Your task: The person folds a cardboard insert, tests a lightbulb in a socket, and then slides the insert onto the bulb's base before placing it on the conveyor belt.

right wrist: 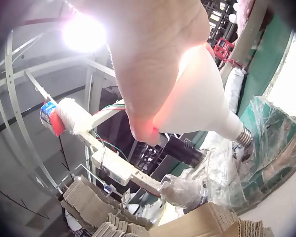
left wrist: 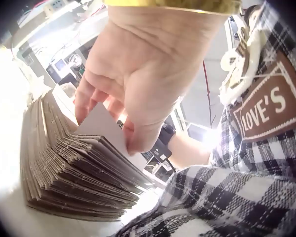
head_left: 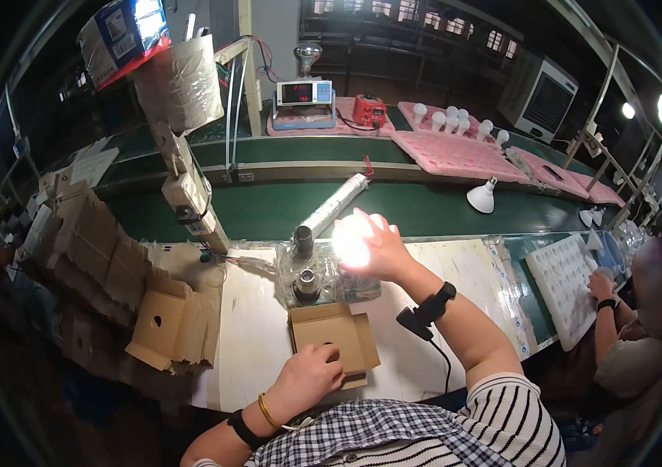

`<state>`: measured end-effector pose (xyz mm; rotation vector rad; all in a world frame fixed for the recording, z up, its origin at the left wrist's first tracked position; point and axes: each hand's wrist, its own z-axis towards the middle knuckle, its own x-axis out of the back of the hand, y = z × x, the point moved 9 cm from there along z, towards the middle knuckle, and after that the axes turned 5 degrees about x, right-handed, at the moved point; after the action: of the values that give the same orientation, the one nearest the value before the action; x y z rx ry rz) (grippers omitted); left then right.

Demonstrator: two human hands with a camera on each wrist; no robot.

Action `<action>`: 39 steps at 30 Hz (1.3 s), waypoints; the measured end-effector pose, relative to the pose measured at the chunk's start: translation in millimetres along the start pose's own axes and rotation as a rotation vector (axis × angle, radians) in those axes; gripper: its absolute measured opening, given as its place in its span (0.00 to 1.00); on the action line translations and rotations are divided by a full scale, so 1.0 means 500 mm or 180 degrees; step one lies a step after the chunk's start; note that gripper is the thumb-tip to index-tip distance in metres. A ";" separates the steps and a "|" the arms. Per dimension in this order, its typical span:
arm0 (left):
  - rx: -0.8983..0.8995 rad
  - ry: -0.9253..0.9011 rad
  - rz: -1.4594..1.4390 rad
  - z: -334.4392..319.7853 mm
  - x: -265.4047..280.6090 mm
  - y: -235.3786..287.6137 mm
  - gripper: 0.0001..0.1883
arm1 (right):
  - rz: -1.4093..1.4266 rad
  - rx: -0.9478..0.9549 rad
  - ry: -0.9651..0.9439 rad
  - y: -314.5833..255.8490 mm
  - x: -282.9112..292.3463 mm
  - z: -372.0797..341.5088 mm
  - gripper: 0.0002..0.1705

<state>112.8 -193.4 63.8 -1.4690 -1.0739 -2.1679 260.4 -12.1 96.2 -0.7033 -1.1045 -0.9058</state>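
Note:
My right hand (head_left: 382, 249) grips a white, wide-headed reflector bulb (right wrist: 200, 94), which is lit and glares strongly in the head view. The bulb points down, its metal screw base right at the plastic-wrapped test block (right wrist: 259, 163). On that block stand a dark cylindrical socket (head_left: 304, 241) and a second metal-topped socket (head_left: 308, 282). Nearer my body, my left hand (head_left: 311, 372) pinches a flap of the top brown cardboard piece (head_left: 339, 331) between thumb and fingers. Under it the left wrist view shows a thick stack of folded cardboard (left wrist: 79, 173).
More cardboard stacks (head_left: 163, 319) stand at the left beside a post with a switch box (head_left: 183, 202). Behind the white worktop (head_left: 440, 272) runs a green belt (head_left: 417, 206) with a reflector bulb (head_left: 482, 196) on it. Another person (head_left: 635, 342) works at the right beside a white tray (head_left: 561, 288).

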 end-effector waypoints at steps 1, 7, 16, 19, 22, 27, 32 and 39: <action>-0.0040 0.0011 0.0007 0.001 -0.002 0.001 0.07 | 0.0014 -0.0006 -0.0006 0.001 -0.001 0.001 0.50; -0.0055 -0.0056 0.0031 0.004 -0.007 0.008 0.07 | 0.0049 -0.0049 0.0024 0.008 -0.009 0.002 0.50; -0.0018 -0.0089 0.0037 0.001 -0.008 0.011 0.07 | 0.0129 -0.0102 0.0015 0.004 0.000 0.002 0.48; 0.0024 -0.0138 -0.0018 0.001 -0.003 0.012 0.07 | 0.0210 -0.0122 -0.0019 0.003 0.003 0.002 0.47; 0.0042 -0.0029 -0.0300 0.002 0.014 0.004 0.06 | 0.0129 -0.0117 0.0001 0.005 -0.004 0.004 0.48; 0.0888 0.0645 -0.1643 0.019 0.136 -0.049 0.05 | 0.0586 -0.0314 0.0092 0.038 -0.008 -0.024 0.49; 0.1345 0.2080 -0.1281 0.033 0.234 -0.144 0.08 | 0.2990 -0.0563 0.1190 0.108 0.035 -0.097 0.50; 0.0963 0.1238 -0.3978 0.211 0.107 -0.105 0.10 | 0.5493 -0.0722 0.1365 0.094 0.062 -0.149 0.52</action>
<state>127.1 -73.5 110.5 -0.0933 -2.3758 -2.5662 340.1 -60.7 101.0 -1.2058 0.2113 0.3516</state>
